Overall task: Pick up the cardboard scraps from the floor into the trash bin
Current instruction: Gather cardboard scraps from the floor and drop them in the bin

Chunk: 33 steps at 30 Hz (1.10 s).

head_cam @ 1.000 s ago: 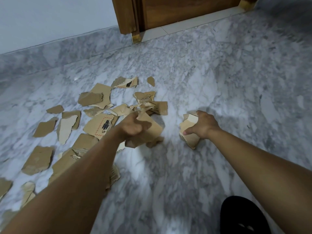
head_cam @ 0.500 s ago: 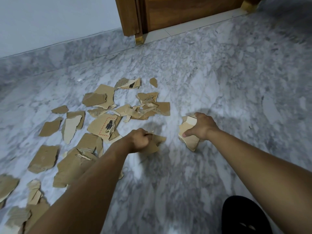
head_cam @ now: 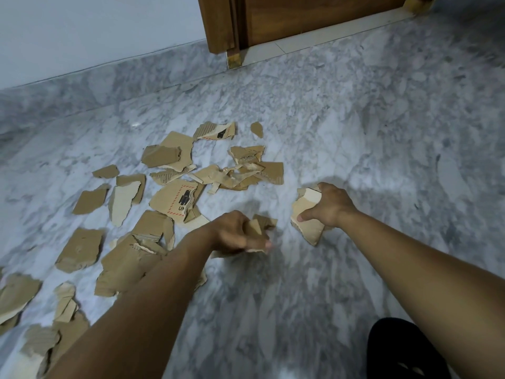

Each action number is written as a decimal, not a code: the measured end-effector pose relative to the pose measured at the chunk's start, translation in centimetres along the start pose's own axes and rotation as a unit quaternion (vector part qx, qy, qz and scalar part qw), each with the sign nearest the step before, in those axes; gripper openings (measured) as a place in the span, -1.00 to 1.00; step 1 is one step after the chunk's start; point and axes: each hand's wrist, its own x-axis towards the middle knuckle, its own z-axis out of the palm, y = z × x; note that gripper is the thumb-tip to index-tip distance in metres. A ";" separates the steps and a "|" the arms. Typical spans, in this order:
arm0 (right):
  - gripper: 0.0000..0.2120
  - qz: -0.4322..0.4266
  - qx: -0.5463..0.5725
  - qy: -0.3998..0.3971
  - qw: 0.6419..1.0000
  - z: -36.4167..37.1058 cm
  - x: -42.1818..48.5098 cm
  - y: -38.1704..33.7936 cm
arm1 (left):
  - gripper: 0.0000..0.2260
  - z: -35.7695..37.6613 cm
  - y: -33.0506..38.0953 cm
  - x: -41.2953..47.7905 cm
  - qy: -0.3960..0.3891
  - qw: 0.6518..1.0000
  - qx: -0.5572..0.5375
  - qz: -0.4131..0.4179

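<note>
Two bare arms reach forward and down over a grey-and-white marble floor (head_cam: 355,132), seen from a head-worn camera. The left hand (head_cam: 232,235) hangs low near the middle of the view, slightly blurred. Its grip is clamped on a small bunch of brown cardboard pieces (head_cam: 255,227), with the fingers curled around them and torn edges sticking out past the knuckles. The right hand (head_cam: 332,205) is just to the right of it and apart from it. Its grip is clamped on a thicker stack of pale scraps (head_cam: 308,231), thumb across the front face and fingers wrapped behind. The stack's lower corner points down at the floor; whether it touches cannot be told.

Many more cardboard scraps (head_cam: 164,157) lie loose on the floor, spread to the left of the hands and beyond them. One printed scrap (head_cam: 175,199), with a red dashed border and a black symbol, lies just beyond the left wrist. A tangled heap (head_cam: 246,173) sits beyond both hands, and a small lone piece (head_cam: 257,129) lies farthest out. Further scraps run under the left forearm toward the lower left corner.

A wooden door (head_cam: 314,15) and a pale wall (head_cam: 82,31) stand at the far edge of the floor. A black rounded shape (head_cam: 401,351) shows at the lower right; what it is cannot be told.
</note>
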 end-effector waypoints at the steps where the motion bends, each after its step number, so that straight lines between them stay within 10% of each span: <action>1: 0.06 -0.003 -0.003 -0.002 1.000 0.1 0.0 -0.1 | -0.64 0.5 0.0 0.4 0.002 1.000 0.024 0.009; 7: 0.06 -0.004 0.006 -0.006 1.000 0.4 0.3 0.4 | -0.20 2.1 -0.8 2.5 0.128 0.942 0.294 0.097; 21: -0.06 -0.003 -0.001 -0.011 1.000 0.7 0.6 0.7 | -0.40 1.9 0.4 3.7 0.165 0.919 0.357 0.028; 25: 0.06 -0.014 0.006 -0.041 0.999 0.6 1.0 0.2 | -0.22 0.9 0.7 3.5 0.141 0.958 0.251 -0.014; 33: 0.03 -0.073 0.005 -0.052 0.996 -2.0 4.3 -4.4 | -0.54 -6.6 -0.1 2.4 0.118 0.975 0.187 -0.030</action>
